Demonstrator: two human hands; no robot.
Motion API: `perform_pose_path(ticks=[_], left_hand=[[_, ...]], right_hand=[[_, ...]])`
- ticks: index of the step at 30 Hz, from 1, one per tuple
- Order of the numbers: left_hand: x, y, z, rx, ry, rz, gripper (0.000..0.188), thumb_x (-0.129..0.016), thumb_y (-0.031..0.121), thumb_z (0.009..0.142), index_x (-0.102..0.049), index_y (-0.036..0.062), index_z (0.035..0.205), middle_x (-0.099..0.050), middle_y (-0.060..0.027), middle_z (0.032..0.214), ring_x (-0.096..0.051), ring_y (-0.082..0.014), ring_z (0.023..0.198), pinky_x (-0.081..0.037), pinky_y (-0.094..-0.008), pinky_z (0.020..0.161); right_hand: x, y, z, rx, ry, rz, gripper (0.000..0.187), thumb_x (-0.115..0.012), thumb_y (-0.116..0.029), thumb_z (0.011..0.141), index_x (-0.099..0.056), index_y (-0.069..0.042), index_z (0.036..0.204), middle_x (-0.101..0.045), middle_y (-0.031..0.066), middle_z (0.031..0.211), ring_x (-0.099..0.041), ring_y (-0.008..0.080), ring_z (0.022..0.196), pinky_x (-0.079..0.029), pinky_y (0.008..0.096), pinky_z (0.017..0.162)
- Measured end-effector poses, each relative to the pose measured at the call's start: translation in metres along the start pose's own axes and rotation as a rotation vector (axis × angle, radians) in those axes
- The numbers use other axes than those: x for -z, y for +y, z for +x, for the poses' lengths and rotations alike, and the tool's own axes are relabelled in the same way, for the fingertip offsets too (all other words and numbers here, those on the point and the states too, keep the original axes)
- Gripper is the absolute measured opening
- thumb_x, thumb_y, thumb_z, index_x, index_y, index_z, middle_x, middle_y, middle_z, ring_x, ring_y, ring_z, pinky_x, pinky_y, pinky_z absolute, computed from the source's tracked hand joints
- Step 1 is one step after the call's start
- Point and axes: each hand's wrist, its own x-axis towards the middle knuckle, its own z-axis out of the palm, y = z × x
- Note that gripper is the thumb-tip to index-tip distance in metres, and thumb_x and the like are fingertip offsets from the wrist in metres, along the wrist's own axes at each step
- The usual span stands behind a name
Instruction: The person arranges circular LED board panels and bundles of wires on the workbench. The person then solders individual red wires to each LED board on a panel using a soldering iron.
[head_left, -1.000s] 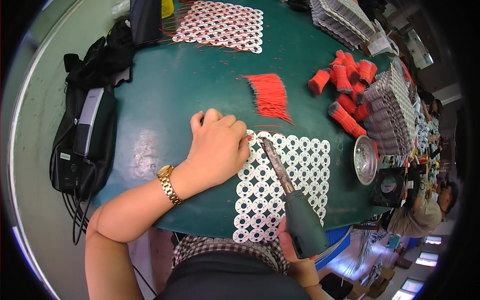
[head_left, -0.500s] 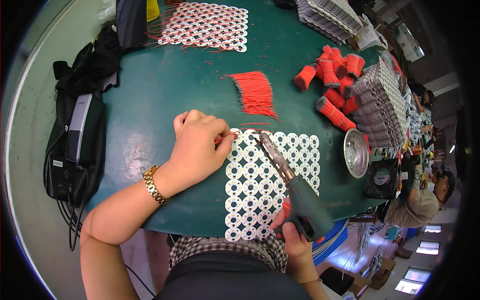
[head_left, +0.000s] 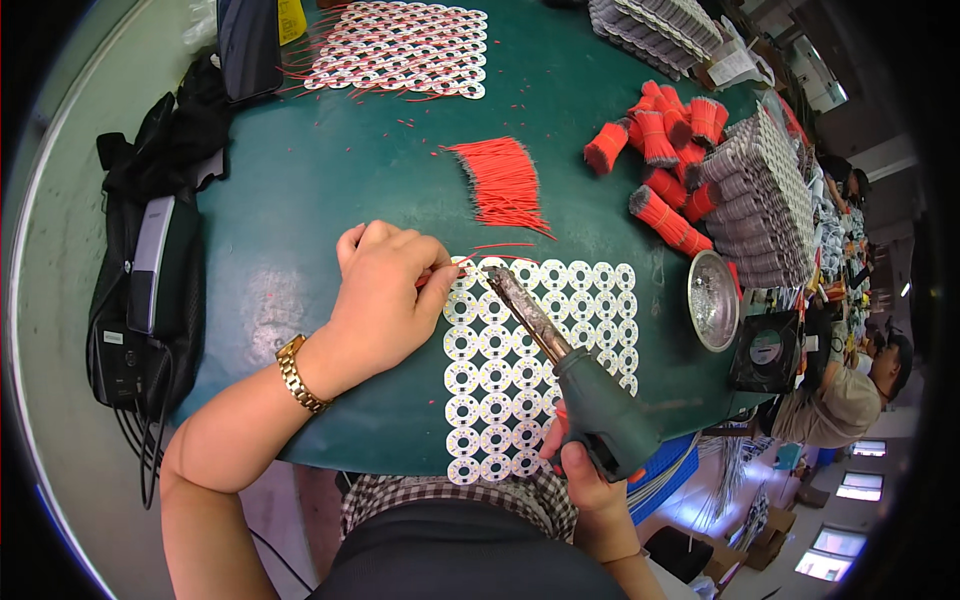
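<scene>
On the table [head_left: 330, 170], left of a bowl [head_left: 691, 300], lies a board sheet [head_left: 516, 374]; beyond it, loose wires [head_left: 500, 185], wire bundles [head_left: 657, 140] right and a second sheet [head_left: 410, 46] far left

Tool handle [head_left: 606, 412]: matt plastic; barrel [head_left: 532, 318]: rough, stained metal. Dish [head_left: 713, 302]: shiny metal. Tabletop [head_left: 320, 190]: smooth, glossy.

I monitor a dark soldering tool [head_left: 602, 408], tilted over a white disc panel [head_left: 527, 387]; panel flat on worktop [head_left: 335, 190]; red wires [head_left: 424, 280] at panel's far-left corner.

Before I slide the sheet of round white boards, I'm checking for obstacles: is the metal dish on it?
No, the metal dish lies right of the sheet, with green tabletop showing between them.
</scene>
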Motion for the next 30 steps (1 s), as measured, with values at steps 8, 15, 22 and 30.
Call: perform_pose_path(ticks=[8, 15, 22, 30], left_hand=[[0.063, -0.002, 0.008, 0.037, -0.036, 0.387, 0.005, -0.063, 0.009, 0.081, -0.062, 0.0039, 0.079, -0.056, -0.009, 0.073, -0.053, -0.0257, 0.072, -0.039, -0.0348, 0.066], [0.064, 0.028, 0.007, 0.25, 0.001, -0.172, 0.014, -0.059, 0.009, 0.085, -0.058, -0.0025, 0.078, -0.058, -0.0176, 0.065, -0.056, -0.0327, 0.056, -0.042, -0.0367, 0.054], [0.021, 0.025, -0.005, 0.259, -0.249, -0.113, 0.018, -0.061, 0.013, 0.086, -0.056, -0.002, 0.077, -0.052, -0.0158, 0.059, -0.047, -0.0238, 0.048, -0.038, -0.0357, 0.049], [0.006, 0.026, -0.021, 0.285, -0.098, 0.007, 0.015, -0.061, 0.013, 0.084, -0.055, 0.0021, 0.076, -0.056, -0.0139, 0.062, -0.055, -0.0292, 0.054, -0.04, -0.0383, 0.051]], right_hand=[[0.002, 0.001, -0.006, -0.016, 0.017, -0.015, 0.057, -0.062, -0.043, 0.083, -0.052, -0.003, 0.121, -0.056, 0.0086, 0.071, -0.051, 0.0133, 0.063, -0.038, 0.0261, 0.056], [0.006, -0.003, 0.007, 0.218, -0.153, -0.201, 0.038, -0.056, -0.015, 0.085, -0.05, 0.002, 0.118, -0.057, 0.0091, 0.077, -0.052, 0.0151, 0.069, -0.043, 0.0301, 0.065], [0.009, 0.018, -0.014, 0.158, -0.064, -0.14, 0.046, -0.062, -0.02, 0.083, -0.048, 0.001, 0.122, -0.058, 0.0092, 0.077, -0.055, 0.0165, 0.067, -0.045, 0.0302, 0.063], [0.004, 0.004, -0.02, -0.006, -0.007, 0.028, 0.054, -0.069, -0.034, 0.08, -0.053, 0.001, 0.118, -0.06, 0.0108, 0.077, -0.057, 0.0159, 0.064, -0.043, 0.0272, 0.056]])
